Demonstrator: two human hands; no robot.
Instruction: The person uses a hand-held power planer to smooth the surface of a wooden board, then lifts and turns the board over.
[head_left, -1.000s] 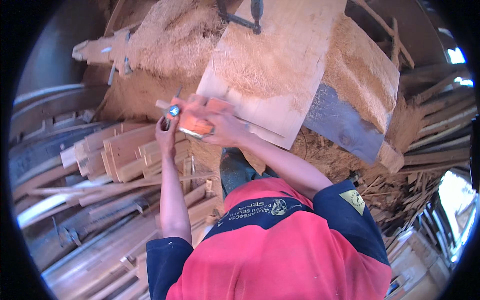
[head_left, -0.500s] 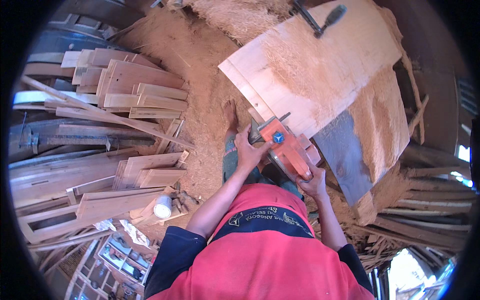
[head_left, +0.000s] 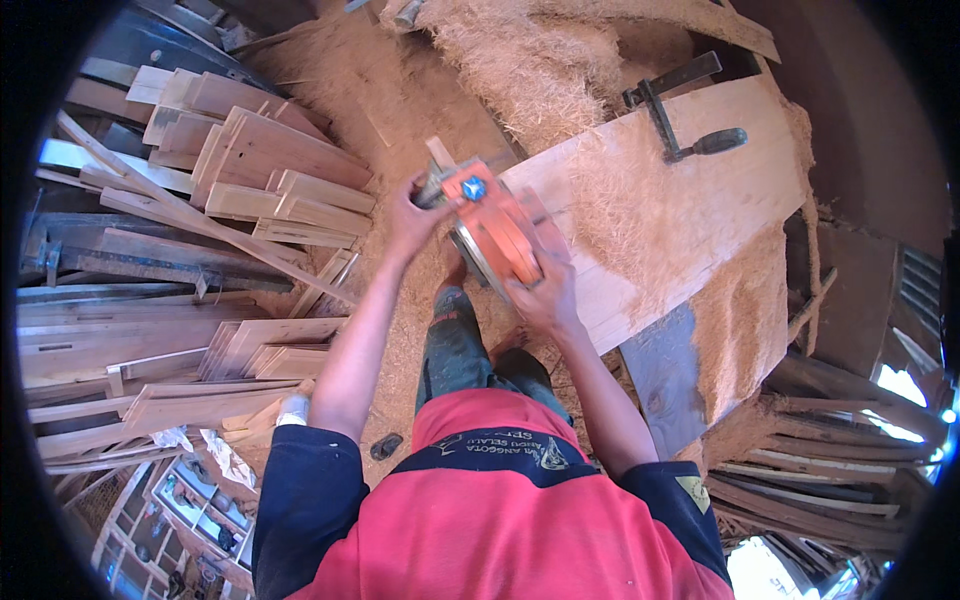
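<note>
An orange electric planer (head_left: 497, 228) with a blue knob sits along the left edge of a pale board (head_left: 640, 190) on the bench. My right hand (head_left: 545, 290) is wrapped round its rear handle. At the planer's front left side, my left hand (head_left: 415, 215) grips its body, with some fingers hidden behind it. A narrow end of wood (head_left: 440, 152) sticks out beyond the planer's front. Wood shavings (head_left: 630, 215) lie over the board's middle. A black clamp (head_left: 665, 125) with a dark handle stands at the board's far end.
Stacked planks (head_left: 275, 160) fill the left side, with a long stick (head_left: 190, 212) slanting over them. Shavings (head_left: 520, 70) are heaped beyond the bench. A grey board (head_left: 662, 370) juts out at the bench's near end. More timber (head_left: 830, 465) lies at the right.
Both hands have moved the planer forward and to the left along the board's edge. The view has shifted too, showing more of the clamp.
</note>
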